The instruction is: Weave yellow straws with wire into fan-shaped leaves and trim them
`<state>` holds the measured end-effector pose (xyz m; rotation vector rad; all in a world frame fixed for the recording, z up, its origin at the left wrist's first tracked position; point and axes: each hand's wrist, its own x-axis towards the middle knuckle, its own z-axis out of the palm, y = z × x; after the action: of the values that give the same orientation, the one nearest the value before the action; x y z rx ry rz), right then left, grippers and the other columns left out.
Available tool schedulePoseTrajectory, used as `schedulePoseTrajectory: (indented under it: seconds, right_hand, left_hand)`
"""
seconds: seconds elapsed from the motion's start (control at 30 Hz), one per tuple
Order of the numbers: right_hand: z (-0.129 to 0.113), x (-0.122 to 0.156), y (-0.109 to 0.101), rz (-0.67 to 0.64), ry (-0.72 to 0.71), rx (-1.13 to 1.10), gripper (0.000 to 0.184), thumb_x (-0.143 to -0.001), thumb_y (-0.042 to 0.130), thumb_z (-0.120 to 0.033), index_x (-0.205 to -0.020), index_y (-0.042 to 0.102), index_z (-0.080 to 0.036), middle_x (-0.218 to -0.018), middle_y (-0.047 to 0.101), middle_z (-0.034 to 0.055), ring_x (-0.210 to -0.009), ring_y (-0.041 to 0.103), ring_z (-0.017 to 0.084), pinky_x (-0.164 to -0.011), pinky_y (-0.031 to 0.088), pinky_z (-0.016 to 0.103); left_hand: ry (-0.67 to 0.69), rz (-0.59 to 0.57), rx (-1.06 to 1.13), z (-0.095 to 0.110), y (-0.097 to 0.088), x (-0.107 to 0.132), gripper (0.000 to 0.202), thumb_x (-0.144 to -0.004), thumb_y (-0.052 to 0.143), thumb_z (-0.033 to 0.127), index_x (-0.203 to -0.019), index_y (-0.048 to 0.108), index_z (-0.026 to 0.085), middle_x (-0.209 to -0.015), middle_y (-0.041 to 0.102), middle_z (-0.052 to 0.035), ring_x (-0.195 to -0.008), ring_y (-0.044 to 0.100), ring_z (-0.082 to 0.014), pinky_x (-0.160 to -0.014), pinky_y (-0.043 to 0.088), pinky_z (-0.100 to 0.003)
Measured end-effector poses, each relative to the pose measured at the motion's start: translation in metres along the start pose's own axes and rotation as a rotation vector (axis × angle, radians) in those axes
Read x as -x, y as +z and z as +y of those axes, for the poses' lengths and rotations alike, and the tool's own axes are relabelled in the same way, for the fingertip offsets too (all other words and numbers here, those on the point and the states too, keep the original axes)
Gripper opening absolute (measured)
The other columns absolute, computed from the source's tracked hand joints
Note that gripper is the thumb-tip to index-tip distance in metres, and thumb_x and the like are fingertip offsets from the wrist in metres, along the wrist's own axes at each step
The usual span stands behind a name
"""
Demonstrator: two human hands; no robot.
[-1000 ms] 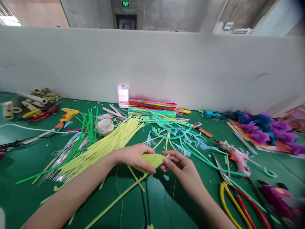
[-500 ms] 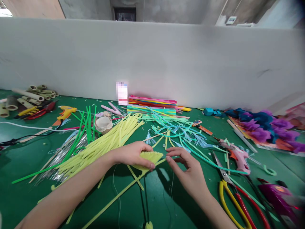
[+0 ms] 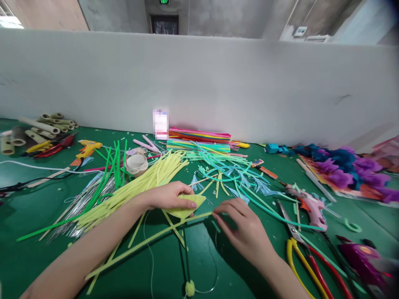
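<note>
My left hand (image 3: pixel 168 197) is closed around a folded, fringed yellow foam piece (image 3: pixel 187 206) low over the green table (image 3: pixel 37 199). My right hand (image 3: pixel 243 226) lies just to its right, fingers curled, its fingertips pinched at the end of a long yellow foam strip (image 3: pixel 146 243) that runs down-left across the table. A thin wire (image 3: pixel 149 257) loops below my hands, ending near a small yellow pompom (image 3: pixel 189 287).
A heap of yellow foam strips (image 3: pixel 137 189) and green strips (image 3: pixel 116 166) lies to the left, teal strips (image 3: pixel 230 172) behind. A pink glue gun (image 3: pixel 308 204), yellow and red pliers (image 3: pixel 308 261), a yellow glue gun (image 3: pixel 87 148), a tape roll (image 3: pixel 136 164), stacked coloured sheets (image 3: pixel 199 139) and purple-blue paper flowers (image 3: pixel 346 168) surround them.
My left hand has lowered the yellow piece toward the table. My right hand has let go of the piece and dropped onto the end of the long strip.
</note>
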<state>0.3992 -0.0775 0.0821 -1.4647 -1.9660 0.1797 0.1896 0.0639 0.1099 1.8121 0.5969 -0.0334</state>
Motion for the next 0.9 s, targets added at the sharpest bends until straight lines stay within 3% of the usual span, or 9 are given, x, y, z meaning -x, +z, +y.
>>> schedulePoseTrajectory:
  seconds: [0.1, 0.27, 0.57, 0.7, 0.8, 0.9]
  right_hand:
    - [-0.002, 0.0, 0.001, -0.082, -0.061, 0.129, 0.015, -0.09, 0.051, -0.018, -0.099, 0.063, -0.021, -0.09, 0.062, 0.0064, -0.084, 0.053, 0.02, -0.073, 0.045, 0.034]
    - [-0.006, 0.001, 0.003, -0.067, -0.134, 0.246, 0.019, -0.089, 0.049, -0.014, -0.094, 0.066, -0.021, -0.088, 0.061, 0.008, -0.081, 0.052, 0.02, -0.069, 0.044, 0.033]
    - [-0.01, 0.003, 0.005, -0.056, -0.179, 0.171, 0.022, -0.087, 0.052, -0.012, -0.104, 0.063, -0.021, -0.092, 0.064, 0.0068, -0.09, 0.051, 0.023, -0.079, 0.044, 0.038]
    - [-0.009, 0.006, 0.01, 0.078, -0.073, 0.12, 0.03, -0.087, 0.052, -0.015, -0.114, 0.062, -0.025, -0.106, 0.055, 0.0103, -0.097, 0.051, 0.024, -0.081, 0.045, 0.039]
    - [-0.009, 0.004, 0.011, 0.201, 0.126, -0.024, 0.037, -0.087, 0.053, -0.022, -0.124, 0.055, -0.026, -0.107, 0.054, 0.01, -0.094, 0.054, 0.022, -0.08, 0.047, 0.037]
    - [-0.01, -0.001, 0.01, 0.126, 0.379, -0.318, 0.037, -0.086, 0.057, -0.035, -0.12, 0.055, -0.023, -0.099, 0.061, 0.0072, -0.079, 0.058, 0.018, -0.07, 0.049, 0.031]
  left_hand:
    - [-0.032, -0.005, 0.036, -0.004, -0.001, -0.001, 0.044, -0.076, 0.059, 0.058, -0.09, 0.062, 0.016, -0.081, 0.067, -0.0021, -0.067, 0.057, -0.0129, -0.057, 0.04, -0.02]
    - [-0.034, -0.001, 0.063, -0.005, -0.001, -0.002, 0.043, -0.076, 0.061, 0.057, -0.088, 0.062, 0.016, -0.08, 0.067, -0.0018, -0.066, 0.057, -0.0125, -0.057, 0.04, -0.02]
    - [-0.012, 0.025, 0.039, 0.001, 0.0, 0.002, 0.044, -0.077, 0.06, 0.057, -0.089, 0.063, 0.015, -0.081, 0.066, -0.0015, -0.065, 0.055, -0.0119, -0.058, 0.039, -0.021]
    - [0.03, 0.033, -0.045, 0.004, -0.001, 0.003, 0.043, -0.077, 0.059, 0.057, -0.089, 0.062, 0.016, -0.083, 0.063, -0.001, -0.07, 0.055, -0.0131, -0.059, 0.038, -0.021]
    - [0.026, 0.002, -0.067, 0.008, -0.001, 0.005, 0.044, -0.068, 0.069, 0.054, -0.089, 0.061, 0.016, -0.082, 0.061, 0.0001, -0.072, 0.054, -0.0139, -0.06, 0.039, -0.021]
    - [0.029, -0.029, -0.087, 0.013, 0.001, 0.008, 0.044, -0.06, 0.077, 0.047, -0.088, 0.06, 0.018, -0.081, 0.059, 0.0015, -0.072, 0.053, -0.0145, -0.06, 0.038, -0.021]
